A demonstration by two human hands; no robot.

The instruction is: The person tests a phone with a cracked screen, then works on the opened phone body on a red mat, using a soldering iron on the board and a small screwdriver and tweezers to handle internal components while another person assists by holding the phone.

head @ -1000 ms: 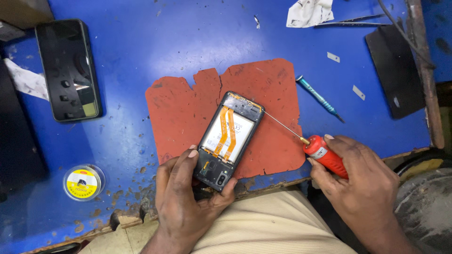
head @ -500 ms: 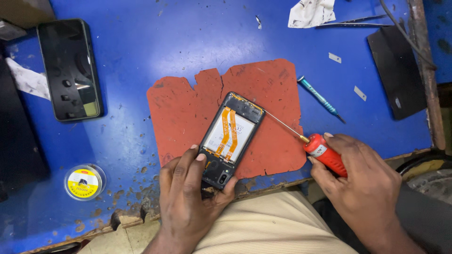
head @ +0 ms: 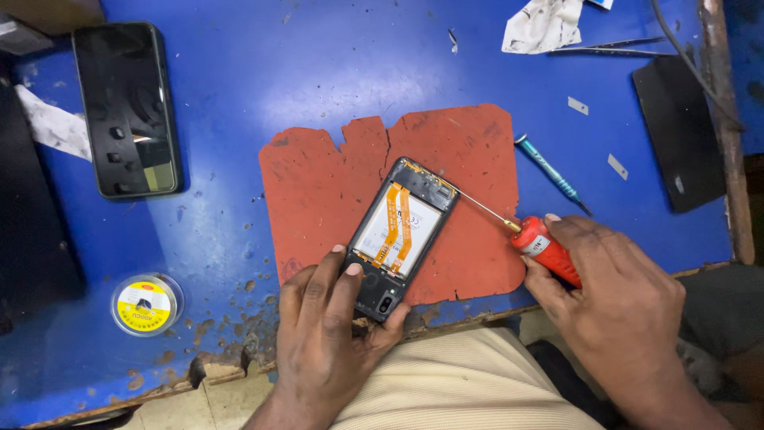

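The phone's (head: 402, 231) lower end lay hidden under the left hand (head: 330, 334), and the screwdriver's (head: 525, 235) red handle was mostly covered by the right hand (head: 617, 306). The blue counter (head: 263, 72) was scratched and chipped along its near edge. The opened phone rested on a red mat (head: 318, 187) near that edge. The left hand gripped the phone; the right closed around the screwdriver, its tip touching the phone's upper corner.
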